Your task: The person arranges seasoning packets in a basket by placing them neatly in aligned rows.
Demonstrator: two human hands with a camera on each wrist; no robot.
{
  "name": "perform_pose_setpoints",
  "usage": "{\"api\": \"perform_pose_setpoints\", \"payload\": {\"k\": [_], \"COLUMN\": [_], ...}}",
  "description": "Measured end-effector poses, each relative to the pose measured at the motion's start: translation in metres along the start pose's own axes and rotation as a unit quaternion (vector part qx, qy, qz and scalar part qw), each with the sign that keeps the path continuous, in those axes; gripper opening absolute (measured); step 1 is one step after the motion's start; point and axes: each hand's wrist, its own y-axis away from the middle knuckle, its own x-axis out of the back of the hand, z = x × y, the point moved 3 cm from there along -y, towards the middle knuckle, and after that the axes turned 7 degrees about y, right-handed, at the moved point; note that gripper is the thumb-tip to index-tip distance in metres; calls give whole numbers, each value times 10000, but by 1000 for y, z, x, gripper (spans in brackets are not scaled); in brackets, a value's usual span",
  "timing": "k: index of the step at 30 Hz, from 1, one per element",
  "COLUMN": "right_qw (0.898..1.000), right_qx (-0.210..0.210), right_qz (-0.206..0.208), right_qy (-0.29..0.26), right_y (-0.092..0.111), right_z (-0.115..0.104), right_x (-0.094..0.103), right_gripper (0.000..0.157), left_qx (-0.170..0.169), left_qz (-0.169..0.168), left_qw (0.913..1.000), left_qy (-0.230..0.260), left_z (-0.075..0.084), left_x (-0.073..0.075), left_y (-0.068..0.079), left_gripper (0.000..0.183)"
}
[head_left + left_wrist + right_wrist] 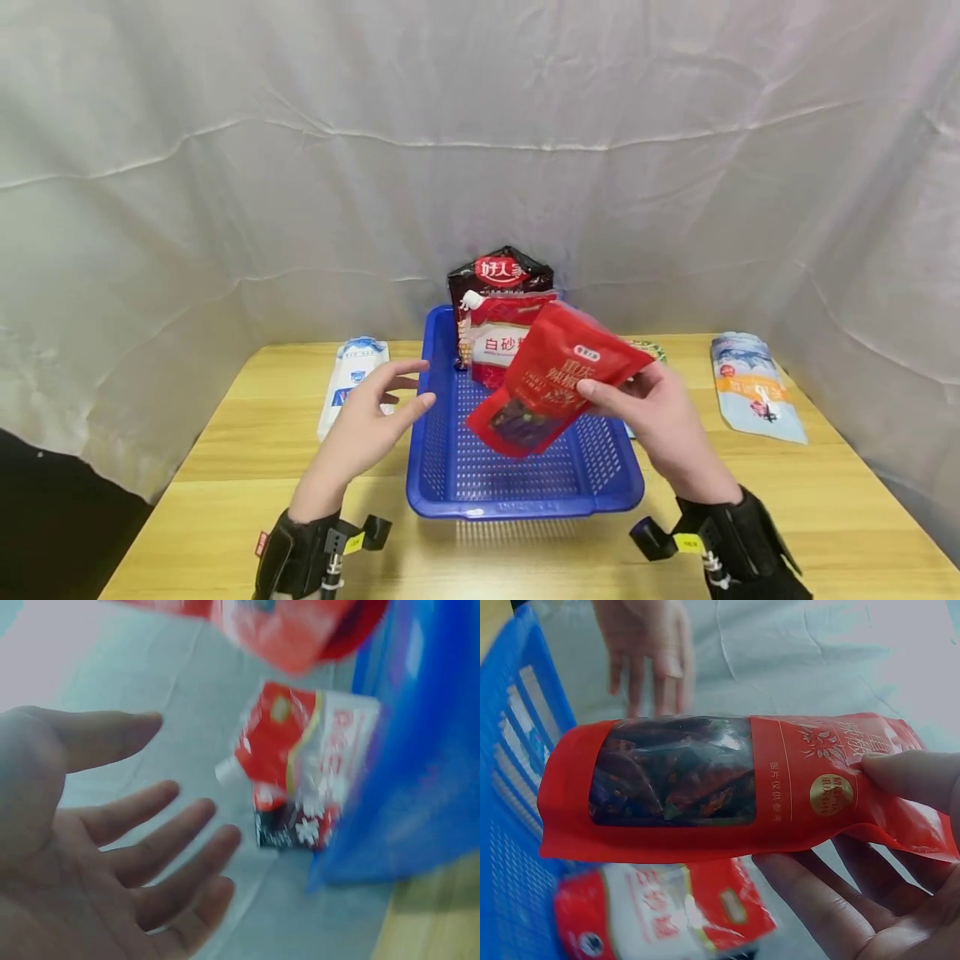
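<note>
My right hand (663,417) pinches a red pouch (558,375) near its top end, thumb in front and fingers behind. The pouch tilts over the blue plastic basket (525,505); its clear window (673,771) shows dark red dried chilies. At the basket's left rim my left hand (367,425) is held with fingers spread and nothing in them. Inside the basket, a red and white sugar pouch (495,343) with a white spout leans in front of a black packet (459,292). In the left wrist view the held pouch (289,630) is blurred at the top.
A white and blue packet (341,383) lies on the wooden table (247,450) left of the basket. On the far right lies a light blue pouch (757,387) with an orange band. Partly hidden behind my right hand is a green packet (651,348). Grey cloth (480,200) hangs behind.
</note>
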Motion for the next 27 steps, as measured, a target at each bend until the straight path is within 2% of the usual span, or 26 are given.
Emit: {"api": "perform_pose_setpoints", "payload": {"k": [5, 11, 15, 18, 27], "right_qw": [9989, 9930, 9879, 9851, 9800], "right_qx": [-85, -395, -507, -544, -903], "right_qz": [65, -451, -919, -1148, -1313], "right_qy": [457, 1016, 1139, 1159, 1188], "right_y": [-23, -62, -83, -95, -115], "right_z": [3, 16, 24, 29, 42], "right_x": [17, 15, 0, -11, -29], "right_gripper": [54, 65, 66, 62, 59], "left_qx": [604, 1312, 1502, 1577, 1675], "left_qz": [-36, -347, -471, -473, -464], "left_qw": [9972, 9896, 9872, 9863, 9848], "left_qy": [-431, -477, -242, -118, 58], "left_z": [-23, -42, -50, -52, -51], "left_x": [6, 1, -5, -7, -7], "left_y": [-5, -5, -5, -5, -5], "left_gripper": [47, 52, 56, 56, 55]}}
